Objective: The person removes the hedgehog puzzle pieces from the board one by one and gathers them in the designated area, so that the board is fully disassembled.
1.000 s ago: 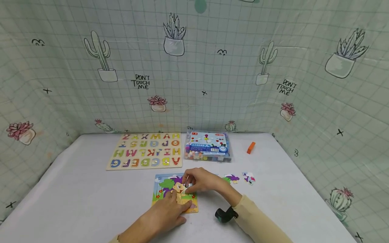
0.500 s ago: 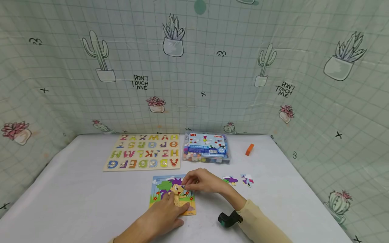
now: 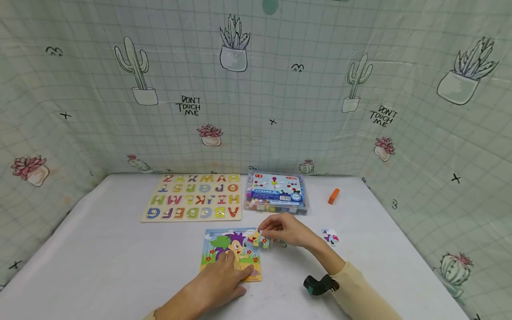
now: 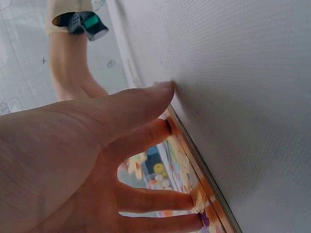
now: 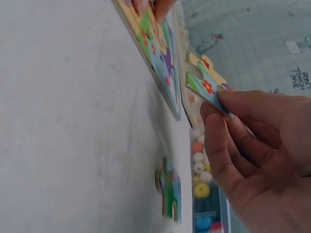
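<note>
In the head view my left hand (image 3: 218, 280) lies over the lower part of a jigsaw puzzle board (image 3: 212, 232) picturing a purple-haired hedgehog. Its fingertips press the picture, and its thumb extends past the board's near right edge. My right hand (image 3: 290, 229) is raised by the board's upper right corner. Between thumb and fingers it pinches a puzzle piece (image 5: 208, 83), yellow and green with a red flower, tilted above the table. Another puzzle piece (image 5: 171, 194), mostly green, lies on the table below that hand. A purple and blue puzzle piece (image 3: 330, 237) rests farther right.
Behind the puzzle lies a wooden alphabet board (image 3: 192, 198). Beside it stands a clear box (image 3: 276, 193) of coloured beads with a blue label. An orange block (image 3: 334, 196) sits at the back right. A patterned curtain (image 3: 256, 89) surrounds the white table.
My right hand has left the board's upper right area and moved right, now pinching a flowered puzzle piece in plain view. My left hand stays on the board.
</note>
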Demonstrator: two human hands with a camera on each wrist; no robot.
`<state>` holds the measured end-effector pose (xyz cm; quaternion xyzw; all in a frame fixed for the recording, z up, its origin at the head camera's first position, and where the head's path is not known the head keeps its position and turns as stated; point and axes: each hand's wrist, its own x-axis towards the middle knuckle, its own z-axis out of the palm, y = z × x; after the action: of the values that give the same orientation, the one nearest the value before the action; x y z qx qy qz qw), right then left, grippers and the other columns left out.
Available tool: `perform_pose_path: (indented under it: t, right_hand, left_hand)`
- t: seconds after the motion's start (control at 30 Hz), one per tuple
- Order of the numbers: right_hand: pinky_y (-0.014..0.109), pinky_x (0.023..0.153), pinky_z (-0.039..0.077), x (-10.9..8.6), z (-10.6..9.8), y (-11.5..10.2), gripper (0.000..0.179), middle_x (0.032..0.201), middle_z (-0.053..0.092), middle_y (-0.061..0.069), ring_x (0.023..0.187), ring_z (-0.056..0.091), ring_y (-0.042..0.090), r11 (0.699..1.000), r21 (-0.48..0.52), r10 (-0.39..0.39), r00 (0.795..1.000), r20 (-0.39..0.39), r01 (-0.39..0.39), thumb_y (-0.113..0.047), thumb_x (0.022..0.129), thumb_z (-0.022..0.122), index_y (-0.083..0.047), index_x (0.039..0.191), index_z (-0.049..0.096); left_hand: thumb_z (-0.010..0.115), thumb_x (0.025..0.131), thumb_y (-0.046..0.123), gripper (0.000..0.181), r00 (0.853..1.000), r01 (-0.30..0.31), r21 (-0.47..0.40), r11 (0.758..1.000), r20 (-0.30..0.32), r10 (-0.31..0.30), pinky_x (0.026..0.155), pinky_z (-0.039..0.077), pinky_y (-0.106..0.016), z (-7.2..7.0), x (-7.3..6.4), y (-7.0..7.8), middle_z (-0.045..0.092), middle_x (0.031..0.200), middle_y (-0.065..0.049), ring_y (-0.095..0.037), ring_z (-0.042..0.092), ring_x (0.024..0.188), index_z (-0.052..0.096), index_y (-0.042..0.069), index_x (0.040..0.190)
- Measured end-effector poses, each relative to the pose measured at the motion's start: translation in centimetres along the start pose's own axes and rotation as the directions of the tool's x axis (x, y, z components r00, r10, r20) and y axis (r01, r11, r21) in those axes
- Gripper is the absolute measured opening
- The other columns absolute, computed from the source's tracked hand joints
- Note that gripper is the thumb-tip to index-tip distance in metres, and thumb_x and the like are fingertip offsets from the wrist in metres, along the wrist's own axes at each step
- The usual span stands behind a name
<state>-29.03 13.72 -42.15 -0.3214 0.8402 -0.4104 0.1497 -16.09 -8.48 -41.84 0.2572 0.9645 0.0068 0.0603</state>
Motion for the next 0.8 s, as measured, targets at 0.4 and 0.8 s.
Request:
perform_pose_path:
  t: [0.4,0.8]
  right_hand:
    - [0.02,0.072,0.052,-7.7,-5.7,4.4,0.021,0.095,0.073,0.008,0.079,0.063,0.006,0.991,-0.046,0.123,0.992,0.0,-0.123,-0.018,0.093,0.067,-0.003,0.108,0.07]
    - [0.02,0.07,0.054,-13.5,-9.0,7.8,0.023,0.098,0.073,0.011,0.079,0.062,0.001,0.984,-0.002,0.176,0.984,-0.038,-0.176,-0.017,0.093,0.067,0.002,0.106,0.069]
  left_hand:
    - [0.064,0.091,0.046,0.047,0.999,-0.001,-0.008,1.0,0.037,0.001,0.09,0.055,-0.05,-0.3,-0.2,-0.1,0.054,0.133,-0.024,-0.039,0.054,0.12,0.058,0.035,0.136]
    - [0.067,0.09,0.045,0.047,1.0,-0.01,-0.012,1.0,0.019,0.01,0.087,0.056,-0.05,-0.2,0.1,0.0,0.055,0.131,-0.024,-0.039,0.054,0.118,0.059,0.034,0.135]
